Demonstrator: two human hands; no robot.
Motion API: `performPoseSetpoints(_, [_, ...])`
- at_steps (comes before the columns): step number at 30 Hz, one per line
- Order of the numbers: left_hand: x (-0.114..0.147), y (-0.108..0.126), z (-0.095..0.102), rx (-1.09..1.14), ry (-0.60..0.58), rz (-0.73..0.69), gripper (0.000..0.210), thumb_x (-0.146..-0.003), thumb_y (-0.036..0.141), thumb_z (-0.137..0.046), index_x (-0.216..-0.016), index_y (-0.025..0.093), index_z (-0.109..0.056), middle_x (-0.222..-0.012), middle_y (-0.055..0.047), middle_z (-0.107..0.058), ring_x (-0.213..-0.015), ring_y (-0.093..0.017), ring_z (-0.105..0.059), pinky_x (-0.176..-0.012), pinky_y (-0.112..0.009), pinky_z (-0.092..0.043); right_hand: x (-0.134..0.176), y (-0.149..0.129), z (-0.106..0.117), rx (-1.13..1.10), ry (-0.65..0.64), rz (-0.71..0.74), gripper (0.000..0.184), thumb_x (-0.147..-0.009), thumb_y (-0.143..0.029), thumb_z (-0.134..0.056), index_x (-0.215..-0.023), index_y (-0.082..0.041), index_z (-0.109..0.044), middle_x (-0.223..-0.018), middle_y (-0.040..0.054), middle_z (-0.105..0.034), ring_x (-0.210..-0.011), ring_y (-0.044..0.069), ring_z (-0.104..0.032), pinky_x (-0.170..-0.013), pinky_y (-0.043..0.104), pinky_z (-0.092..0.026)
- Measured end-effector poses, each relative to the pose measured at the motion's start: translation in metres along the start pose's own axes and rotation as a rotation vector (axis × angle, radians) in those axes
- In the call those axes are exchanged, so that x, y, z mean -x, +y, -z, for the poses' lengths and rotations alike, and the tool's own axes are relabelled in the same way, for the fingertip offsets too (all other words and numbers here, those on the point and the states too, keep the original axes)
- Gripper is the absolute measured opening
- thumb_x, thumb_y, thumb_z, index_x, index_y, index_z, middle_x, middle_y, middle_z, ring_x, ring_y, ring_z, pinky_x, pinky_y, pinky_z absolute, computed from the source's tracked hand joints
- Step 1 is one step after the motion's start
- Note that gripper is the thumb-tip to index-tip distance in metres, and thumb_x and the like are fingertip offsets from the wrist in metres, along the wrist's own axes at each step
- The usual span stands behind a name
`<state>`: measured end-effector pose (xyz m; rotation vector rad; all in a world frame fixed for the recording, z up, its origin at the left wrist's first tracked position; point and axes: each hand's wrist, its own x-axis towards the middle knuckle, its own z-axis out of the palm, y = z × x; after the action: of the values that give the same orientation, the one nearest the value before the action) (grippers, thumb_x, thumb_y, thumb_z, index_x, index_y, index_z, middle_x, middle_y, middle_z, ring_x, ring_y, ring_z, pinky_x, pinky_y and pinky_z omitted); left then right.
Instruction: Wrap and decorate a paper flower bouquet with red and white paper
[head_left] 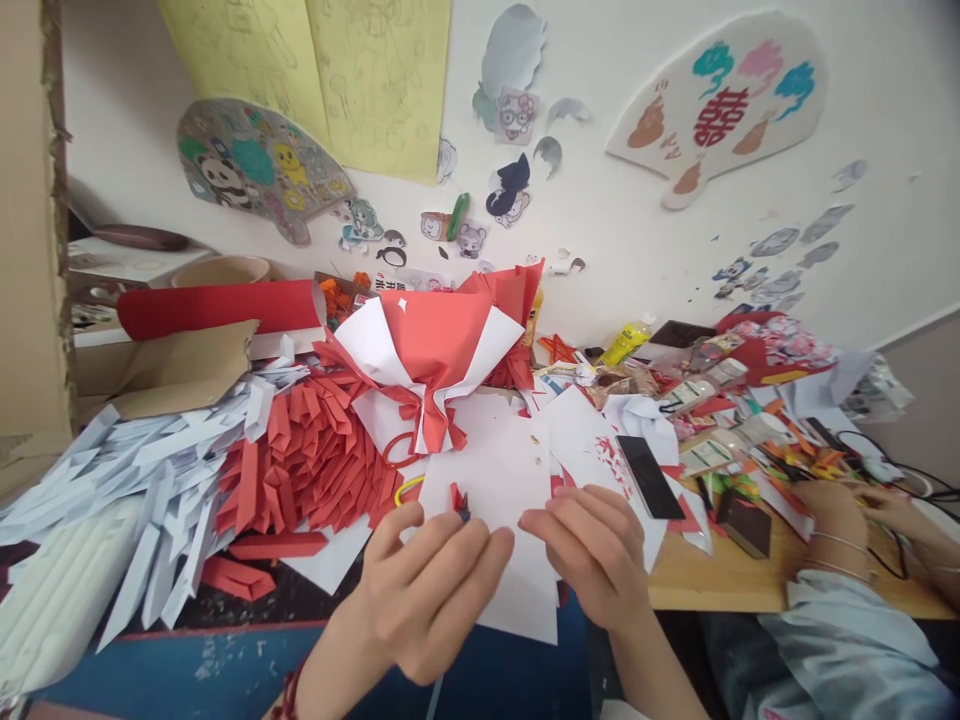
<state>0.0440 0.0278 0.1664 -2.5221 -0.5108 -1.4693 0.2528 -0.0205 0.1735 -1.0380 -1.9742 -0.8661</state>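
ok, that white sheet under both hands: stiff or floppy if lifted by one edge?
Probably floppy: the white sheet looks thin and overhangs the table edge. Likely light, so a push would slide it. The left hand and right hand resting on it probably steady it.

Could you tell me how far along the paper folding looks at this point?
Done: big heaps of folded red pieces and white pieces. In hand: the left hand pinches a small red scrap over a white sheet; the right hand rests beside. Left: the red roll looks uncut.
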Motion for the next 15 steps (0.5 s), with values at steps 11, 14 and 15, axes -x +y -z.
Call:
performPoseSetpoints(11, [0.016, 0.016, 0.009, -0.053, 0.018, 0.020, 0.027, -0.095, 0.019, -0.055, -0.112, 0.030, -0.072, -0.089, 0.000, -0.075, -0.078, -0.015, -0.070, -0.084, -0.031, -0.046, 0.008, -0.017, 0.017, 0.153, 0.001, 0.085, 0.033, -0.073, 0.000, -0.080, -0.090, -0.028, -0.071, -0.089, -0.0005, -0.064, -0.086, 0.014, -0.064, -0.080, 0.027, -0.058])
performPoseSetpoints(14, [0.018, 0.018, 0.010, -0.010, 0.017, 0.068, 0.027, -0.095, 0.021, -0.057, -0.116, 0.032, -0.070, -0.089, 0.001, -0.075, -0.078, -0.015, -0.071, -0.083, -0.031, -0.046, 0.012, -0.016, 0.016, 0.175, 0.028, 0.103, 0.037, -0.074, -0.005, -0.080, -0.095, -0.034, -0.071, -0.085, -0.0023, -0.066, -0.084, 0.015, -0.066, -0.076, 0.026, -0.059])
performPoseSetpoints(15, [0.017, 0.018, 0.010, -0.010, 0.000, 0.062, 0.027, -0.094, 0.021, -0.057, -0.116, 0.031, -0.070, -0.090, 0.001, -0.075, -0.078, -0.015, -0.071, -0.082, -0.030, -0.046, 0.013, -0.015, 0.016, 0.187, 0.025, 0.124, 0.037, -0.075, -0.006, -0.080, -0.097, -0.035, -0.071, -0.086, -0.0023, -0.067, -0.085, 0.015, -0.067, -0.076, 0.026, -0.059])
